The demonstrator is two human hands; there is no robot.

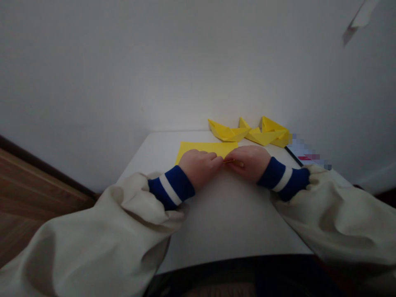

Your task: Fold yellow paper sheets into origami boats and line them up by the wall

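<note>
A flat sheet of yellow paper (208,147) lies on the white table, its near part covered by my hands. My left hand (199,165) is closed, with the fingers curled down over the paper and the thumb side pointing right. Against it, fingertips almost touching, my right hand (249,161) is closed in a pinch. A thin yellow paper edge shows between the fingertips of both hands. How the paper is folded under the fingers is hidden.
Folded yellow paper boats (230,133) stand in a row at the table's back right, by the wall (185,74). A dark-edged flat object (305,152), partly blurred out, lies at the right. The white table (238,222) ends close to my body. Wooden boards (37,194) are at the left.
</note>
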